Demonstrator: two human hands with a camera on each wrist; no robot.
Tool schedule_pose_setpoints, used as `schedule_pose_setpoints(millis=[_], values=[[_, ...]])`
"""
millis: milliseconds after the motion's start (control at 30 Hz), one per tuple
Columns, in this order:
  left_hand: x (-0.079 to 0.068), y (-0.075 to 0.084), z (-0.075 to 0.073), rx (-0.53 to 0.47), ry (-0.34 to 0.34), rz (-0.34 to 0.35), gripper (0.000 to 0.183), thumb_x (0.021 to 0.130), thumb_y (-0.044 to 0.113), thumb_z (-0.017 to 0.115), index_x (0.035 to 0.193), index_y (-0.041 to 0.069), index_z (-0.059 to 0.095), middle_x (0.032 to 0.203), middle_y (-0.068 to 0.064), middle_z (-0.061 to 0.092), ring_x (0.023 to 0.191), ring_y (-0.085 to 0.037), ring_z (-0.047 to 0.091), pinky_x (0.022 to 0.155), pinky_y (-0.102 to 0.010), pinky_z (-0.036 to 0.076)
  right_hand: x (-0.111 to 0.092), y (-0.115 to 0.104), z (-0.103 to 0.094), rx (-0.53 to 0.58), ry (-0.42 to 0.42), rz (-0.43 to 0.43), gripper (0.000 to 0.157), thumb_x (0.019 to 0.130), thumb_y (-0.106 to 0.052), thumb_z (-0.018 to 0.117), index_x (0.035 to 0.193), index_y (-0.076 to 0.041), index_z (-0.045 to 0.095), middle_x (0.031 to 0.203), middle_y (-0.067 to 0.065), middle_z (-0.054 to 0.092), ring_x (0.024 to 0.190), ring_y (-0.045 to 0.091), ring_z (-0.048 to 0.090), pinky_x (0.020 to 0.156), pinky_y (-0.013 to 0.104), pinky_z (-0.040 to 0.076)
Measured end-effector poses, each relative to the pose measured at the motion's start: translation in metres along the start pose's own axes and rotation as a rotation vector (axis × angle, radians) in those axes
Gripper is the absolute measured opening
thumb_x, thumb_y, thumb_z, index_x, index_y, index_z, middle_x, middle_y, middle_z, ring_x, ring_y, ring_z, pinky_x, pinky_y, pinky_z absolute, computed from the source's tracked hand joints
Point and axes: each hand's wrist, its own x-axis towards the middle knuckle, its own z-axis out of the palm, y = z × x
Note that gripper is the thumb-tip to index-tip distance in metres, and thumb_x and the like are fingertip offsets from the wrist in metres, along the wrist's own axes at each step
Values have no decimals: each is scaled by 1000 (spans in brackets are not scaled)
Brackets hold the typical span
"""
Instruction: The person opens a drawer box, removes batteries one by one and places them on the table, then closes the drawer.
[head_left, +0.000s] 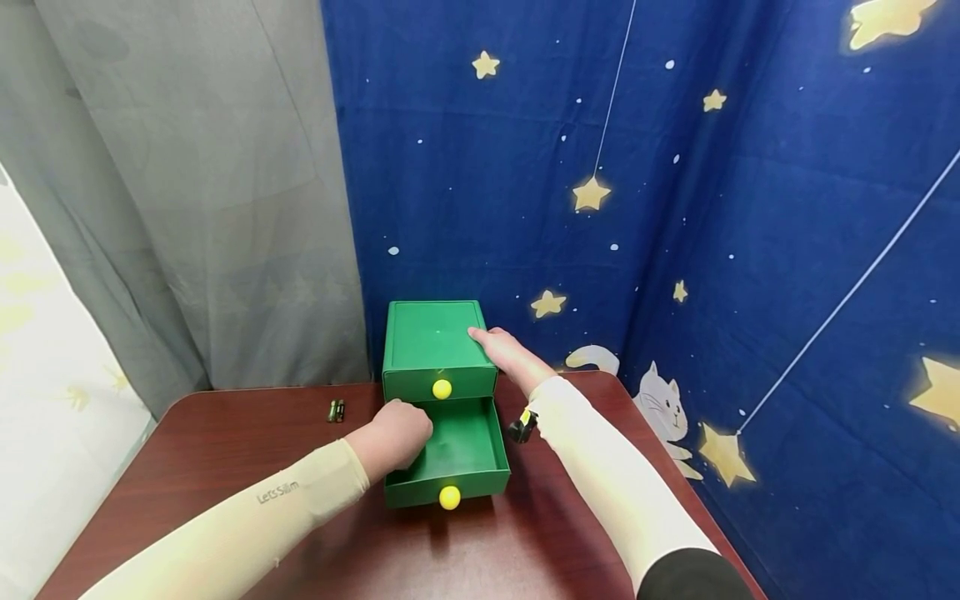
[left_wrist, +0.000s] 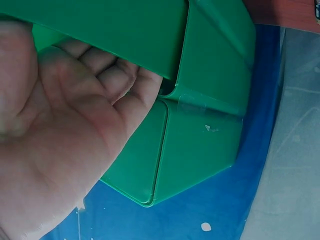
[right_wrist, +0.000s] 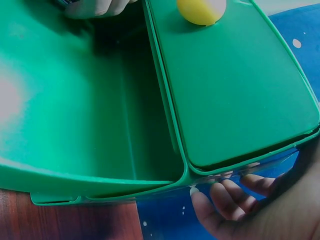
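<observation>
Across the lower half of my head view runs a glossy red-brown desk (head_left: 240,450), and near its far edge, lower centre, stands a boxy green plastic cabinet (head_left: 431,333). I judge it light and fairly stiff, apt to slide on that sheen, so I'd brace its sides. Beneath its closed top drawer (head_left: 408,386), a thin-walled green plastic lower drawer (head_left: 483,484) is out; its walls may flex, and its round yellow knob (head_left: 449,497) looks the surest hold. The right hand (head_left: 512,350) rests its thumb on the cabinet's top right edge, fingers slightly spread along the side. The left hand (head_left: 395,433) reaches into the lower drawer, fingers curled, hiding its left part; I can't tell whether they pinch anything. In the right wrist view's upper left, a dark object (right_wrist: 62,3) by those fingers is cut off. Left of the cabinet, two short dark-and-green cylinders (head_left: 336,411) are too small to identify.
</observation>
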Motion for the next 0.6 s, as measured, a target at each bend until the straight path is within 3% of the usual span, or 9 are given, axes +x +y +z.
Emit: schedule_pose_setpoints(millis=[367,600], values=[[5,-7,3,-90,-79,19,27,89,22,86,77,18,62,74,2,59,67,-17,53,70,-39,59,-2,-1,1,-9,5,1,78,112,-56,54,164,1,44,160,21,53,144,35,55,120,48,45],[-1,-22,-17,-291,-84,104,28,87,23,86,76,17,60,79,3,55,68,-14,43,66,-36,46,0,0,0,10,-5,4,78,112,-59,55,163,-2,45,157,20,55,141,34,58,118,49,47]])
